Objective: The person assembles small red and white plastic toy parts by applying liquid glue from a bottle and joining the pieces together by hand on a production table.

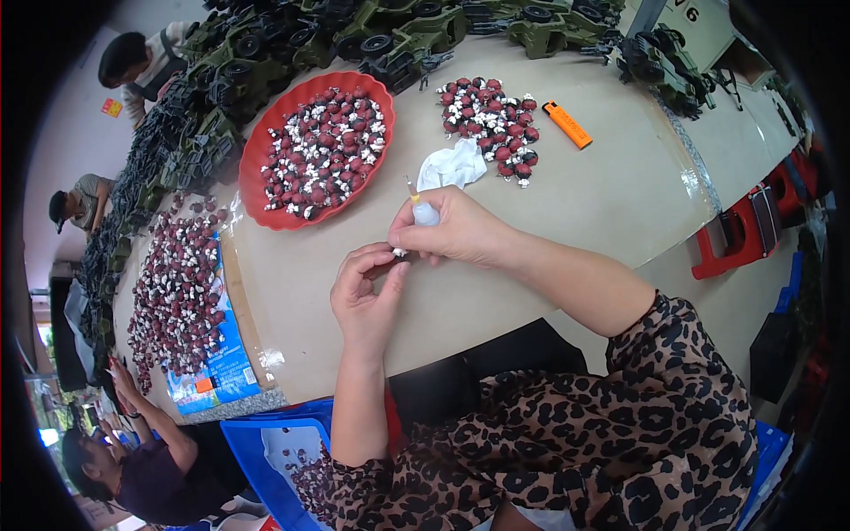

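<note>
The small part [400,253] is sitting between the two hands, just above the near edge of the worktop [620,186]. The left hand [365,296] is pinching it, its grip pressed together on the piece with thumb and forefinger. The right hand [456,232] is closing its grip around a small glue bottle [423,211], whose thin nozzle is pointing up and away from the part.

The step in hand seems to be gluing one piece; the next move would call for tipping the nozzle down onto the part without squeezing out too much.

Just beyond the hands a crumpled white rag [452,165] is lying. Far of it, one loose pile [491,124] of maroon-and-white parts is resting on the worktop, with one orange lighter [567,125] to its right. To the left, one red tray [266,146] is holding many more such parts, too many to count. Further left a second spread of parts [177,283] is covering a blue sheet [226,367]. Green toy trucks [416,35] are lining the far edge. Three other people are working at the left side.
</note>
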`<state>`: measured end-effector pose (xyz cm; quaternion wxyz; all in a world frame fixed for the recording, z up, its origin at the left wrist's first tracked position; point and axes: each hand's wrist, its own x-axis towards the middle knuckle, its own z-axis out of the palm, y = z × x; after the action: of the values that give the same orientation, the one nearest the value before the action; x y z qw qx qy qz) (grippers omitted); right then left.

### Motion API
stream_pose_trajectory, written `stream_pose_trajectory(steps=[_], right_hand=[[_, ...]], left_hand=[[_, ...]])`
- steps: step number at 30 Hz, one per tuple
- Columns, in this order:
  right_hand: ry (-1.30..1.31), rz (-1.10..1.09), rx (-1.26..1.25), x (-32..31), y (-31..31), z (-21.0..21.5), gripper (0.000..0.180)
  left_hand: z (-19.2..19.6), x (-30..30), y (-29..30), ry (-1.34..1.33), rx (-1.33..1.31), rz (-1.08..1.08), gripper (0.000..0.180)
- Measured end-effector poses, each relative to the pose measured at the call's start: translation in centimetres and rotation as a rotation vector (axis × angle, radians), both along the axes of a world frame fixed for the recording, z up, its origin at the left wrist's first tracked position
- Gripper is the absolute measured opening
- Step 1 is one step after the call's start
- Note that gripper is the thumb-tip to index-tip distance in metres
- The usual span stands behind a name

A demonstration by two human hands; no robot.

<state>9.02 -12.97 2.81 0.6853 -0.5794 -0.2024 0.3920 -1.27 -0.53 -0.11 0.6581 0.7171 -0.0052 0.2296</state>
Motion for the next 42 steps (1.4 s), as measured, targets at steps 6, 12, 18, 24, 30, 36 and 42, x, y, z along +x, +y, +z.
stream_pose_trajectory(steps=[6, 12, 18, 24, 30, 36, 42], right_hand=[[-0.02, -0.013, -0.043, 0.0, 0.1, 0.0, 0.017], [0.016, -0.015, -0.039, -0.1, 0.3, -0.4, 0.017], [0.039, 0.001, -0.032, 0.0, 0.2, -0.3, 0.018], [-0.01, 0.082, -0.075, 0.1, 0.3, -0.1, 0.021], [0.241, -0.03, 0.046, 0.5, 0.4, -0.4, 0.026], [0.035, 0.014, 0.02, 0.4, 0.1, 0.8, 0.023], [0.065, 0.012, 0.092, 0.7, 0.1, 0.6, 0.023]], left_hand=[[-0.1, 0.0, -0.1, 0.011, 0.039, 0.03, 0.018], [-0.1, -0.2, -0.3, 0.038, -0.116, 0.013, 0.017], [-0.2, -0.1, -0.4, 0.058, -0.122, -0.016, 0.017], [0.1, 0.2, -0.4, 0.027, -0.146, 0.004, 0.015], [0.3, 0.4, 0.6, 0.003, -0.363, 0.123, 0.015], [0.5, 0.2, 1.2, 0.005, -0.415, 0.21, 0.014], [0.6, 0.2, 1.2, -0.001, -0.426, 0.208, 0.015]])
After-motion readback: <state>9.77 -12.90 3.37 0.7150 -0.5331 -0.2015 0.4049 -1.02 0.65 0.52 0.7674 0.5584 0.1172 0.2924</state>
